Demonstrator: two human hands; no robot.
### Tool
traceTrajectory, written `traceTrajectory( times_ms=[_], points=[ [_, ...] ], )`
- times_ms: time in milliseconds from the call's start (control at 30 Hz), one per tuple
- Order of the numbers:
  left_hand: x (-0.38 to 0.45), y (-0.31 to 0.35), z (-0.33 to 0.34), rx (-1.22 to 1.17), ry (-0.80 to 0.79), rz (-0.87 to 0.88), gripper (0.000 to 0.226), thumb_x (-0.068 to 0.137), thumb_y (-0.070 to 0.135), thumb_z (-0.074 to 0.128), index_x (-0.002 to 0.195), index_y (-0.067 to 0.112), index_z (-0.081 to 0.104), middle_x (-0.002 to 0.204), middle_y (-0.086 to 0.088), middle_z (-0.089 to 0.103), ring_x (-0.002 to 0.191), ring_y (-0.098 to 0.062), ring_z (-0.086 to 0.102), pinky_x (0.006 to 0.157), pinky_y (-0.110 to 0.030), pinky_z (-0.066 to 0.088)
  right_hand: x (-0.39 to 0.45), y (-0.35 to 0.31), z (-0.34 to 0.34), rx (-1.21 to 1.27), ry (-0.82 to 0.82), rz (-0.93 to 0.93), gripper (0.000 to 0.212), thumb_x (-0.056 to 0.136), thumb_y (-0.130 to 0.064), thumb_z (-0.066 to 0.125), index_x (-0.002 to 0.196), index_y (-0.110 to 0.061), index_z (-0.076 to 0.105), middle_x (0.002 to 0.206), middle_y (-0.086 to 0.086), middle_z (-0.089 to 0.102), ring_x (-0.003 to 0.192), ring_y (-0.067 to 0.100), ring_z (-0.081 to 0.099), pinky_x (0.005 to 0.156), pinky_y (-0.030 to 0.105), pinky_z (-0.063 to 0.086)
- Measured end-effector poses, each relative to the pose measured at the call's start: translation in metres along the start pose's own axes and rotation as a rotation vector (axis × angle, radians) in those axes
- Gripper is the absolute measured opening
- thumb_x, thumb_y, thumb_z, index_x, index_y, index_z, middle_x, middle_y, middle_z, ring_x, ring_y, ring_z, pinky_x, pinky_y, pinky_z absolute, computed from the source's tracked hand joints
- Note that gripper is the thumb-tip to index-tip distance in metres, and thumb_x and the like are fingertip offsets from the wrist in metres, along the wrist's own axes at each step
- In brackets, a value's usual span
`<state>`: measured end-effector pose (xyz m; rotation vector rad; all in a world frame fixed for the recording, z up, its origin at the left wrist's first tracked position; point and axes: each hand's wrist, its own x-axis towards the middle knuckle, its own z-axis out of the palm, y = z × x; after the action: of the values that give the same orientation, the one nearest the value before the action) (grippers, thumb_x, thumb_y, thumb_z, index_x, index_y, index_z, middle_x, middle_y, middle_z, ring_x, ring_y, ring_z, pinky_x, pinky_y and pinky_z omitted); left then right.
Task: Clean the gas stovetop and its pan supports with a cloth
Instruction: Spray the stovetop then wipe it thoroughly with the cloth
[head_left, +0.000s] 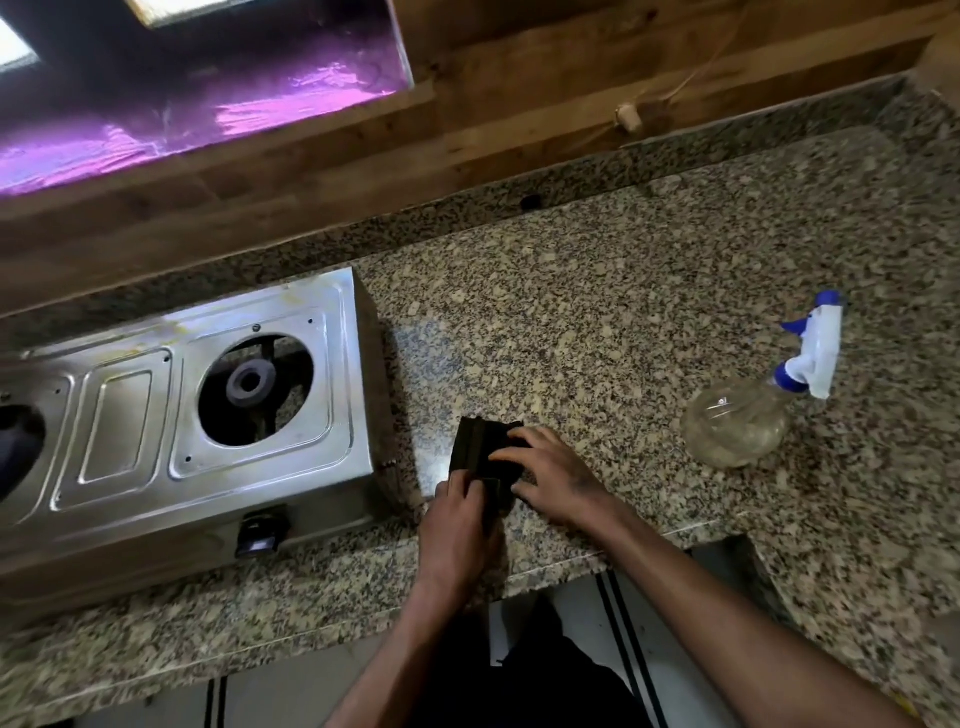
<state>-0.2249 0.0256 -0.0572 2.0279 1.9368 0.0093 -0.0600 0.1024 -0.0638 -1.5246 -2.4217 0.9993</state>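
Observation:
A steel gas stovetop (130, 415) sits on the granite counter at the left, its pan supports off. The right burner (252, 382) shows bare in its round opening. Just right of the stove, a dark folded cloth (480, 447) lies on the counter. My left hand (460, 525) pinches the cloth's near edge. My right hand (550, 473) presses flat on its right side, fingers spread over it. No pan support is in view.
A clear spray bottle (743, 421) with a blue and white trigger head lies on the granite counter (597, 312) at the right. A wooden wall runs along the back. The stove's black knob (260, 530) faces the counter's front edge.

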Motion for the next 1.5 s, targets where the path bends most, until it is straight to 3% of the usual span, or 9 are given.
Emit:
traceTrajectory(
  times_ms=[200,433,567,700,867,1100,1200,1300,1500],
  points=[
    [-0.006,0.001,-0.022,-0.31,0.159,-0.148,0.013,0.089,0.025,0.055,0.085,0.019,0.044,0.081,0.001,0.054,0.067,-0.023,0.051,0.055,-0.033,0.03,0.008,0.011,0.005,-0.182,-0.03,-0.136,0.045,0.088,-0.034,0.072,0.131,-0.034,0.061,0.158,0.007,0.033,0.149,0.032,0.019,0.121,0.051,0.012],
    [-0.01,0.001,-0.038,-0.383,0.258,-0.101,0.011,0.103,0.028,0.039,0.095,0.022,0.037,0.073,0.0,0.056,0.062,-0.026,0.053,0.054,-0.036,0.034,0.009,0.0,-0.021,0.061,0.085,-0.149,0.016,0.095,-0.02,0.061,0.107,-0.023,0.07,0.121,-0.005,0.066,0.123,0.018,0.052,0.114,0.049,0.033],
    [-0.011,-0.004,-0.063,-0.52,0.259,-0.021,0.019,0.097,0.043,0.052,0.108,0.028,0.052,0.083,0.008,0.064,0.071,-0.013,0.061,0.06,-0.035,0.048,0.003,-0.012,-0.057,0.199,0.045,-0.091,0.009,0.095,-0.02,0.064,0.102,-0.019,0.07,0.093,-0.003,0.07,0.083,0.012,0.065,0.083,0.041,0.056],
    [-0.014,-0.017,-0.091,-0.521,0.265,0.041,0.015,0.089,0.037,0.068,0.099,0.027,0.064,0.079,0.013,0.066,0.071,-0.001,0.061,0.061,-0.027,0.049,-0.001,-0.034,-0.089,0.27,0.041,-0.107,0.009,0.093,-0.026,0.068,0.101,-0.022,0.07,0.092,-0.007,0.067,0.087,0.01,0.064,0.077,0.036,0.057],
    [-0.023,-0.041,-0.116,-0.75,0.265,-0.058,0.006,0.093,0.021,0.065,0.093,0.024,0.07,0.078,0.008,0.07,0.072,-0.004,0.065,0.062,-0.03,0.052,0.007,-0.062,-0.101,0.366,-0.059,-0.152,0.005,0.092,-0.032,0.07,0.095,-0.029,0.071,0.089,-0.011,0.07,0.084,0.005,0.067,0.071,0.03,0.057],
    [-0.059,-0.095,-0.156,-0.996,0.278,-0.127,0.023,0.094,0.015,0.064,0.114,0.027,0.061,0.087,-0.014,0.069,0.082,-0.029,0.068,0.071,-0.048,0.057,0.027,-0.134,-0.102,0.497,-0.187,-0.239,0.015,0.09,-0.024,0.074,0.105,-0.023,0.072,0.095,0.0,0.076,0.087,0.012,0.071,0.071,0.023,0.055],
    [-0.073,-0.124,-0.171,-0.956,0.367,-0.131,0.024,0.091,0.01,0.066,0.11,0.023,0.061,0.087,-0.01,0.069,0.081,-0.025,0.067,0.065,-0.037,0.057,0.041,-0.17,-0.092,0.533,-0.194,-0.277,0.018,0.09,-0.021,0.074,0.107,-0.022,0.072,0.096,0.005,0.076,0.088,0.016,0.072,0.074,0.03,0.055],
    [-0.082,-0.161,-0.187,-0.892,0.428,-0.114,0.019,0.088,0.007,0.07,0.103,0.019,0.068,0.089,0.004,0.072,0.084,-0.009,0.068,0.071,-0.019,0.052,0.055,-0.206,-0.08,0.547,-0.211,-0.294,0.018,0.09,-0.015,0.074,0.108,-0.017,0.073,0.093,0.001,0.077,0.084,0.008,0.07,0.074,0.022,0.053],
    [-0.102,-0.261,-0.213,-0.913,0.444,-0.133,0.012,0.086,0.013,0.073,0.096,0.02,0.071,0.087,0.005,0.074,0.084,-0.01,0.069,0.076,-0.024,0.054,0.099,-0.295,-0.046,0.523,-0.303,-0.253,0.017,0.093,-0.014,0.069,0.109,-0.012,0.073,0.093,0.001,0.076,0.083,0.005,0.067,0.071,0.018,0.051]
  ],
)
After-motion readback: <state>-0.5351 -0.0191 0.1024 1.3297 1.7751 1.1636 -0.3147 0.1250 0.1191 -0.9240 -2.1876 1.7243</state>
